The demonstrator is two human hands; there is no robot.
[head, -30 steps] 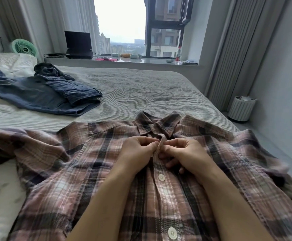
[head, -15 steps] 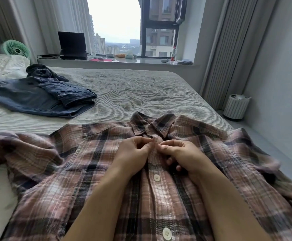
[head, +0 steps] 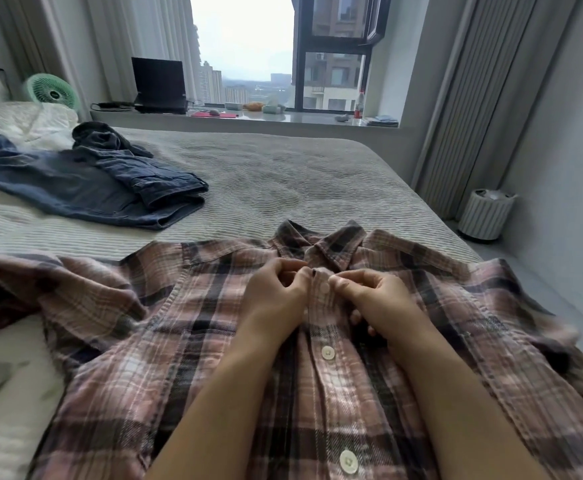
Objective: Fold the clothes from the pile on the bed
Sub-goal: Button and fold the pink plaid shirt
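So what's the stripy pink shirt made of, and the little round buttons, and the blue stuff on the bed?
The shirt looks like soft woven cloth, maybe cotton flannel: matte, slightly fuzzy, creasing easily. The buttons look like smooth pale plastic with a faint shine, though I can't be sure. The blue clothes look like denim: thick folds, stitched seams, faded matte blue.

one plaid shirt [head: 165, 341], three buttons [head: 327, 352], two hands [head: 276, 296]
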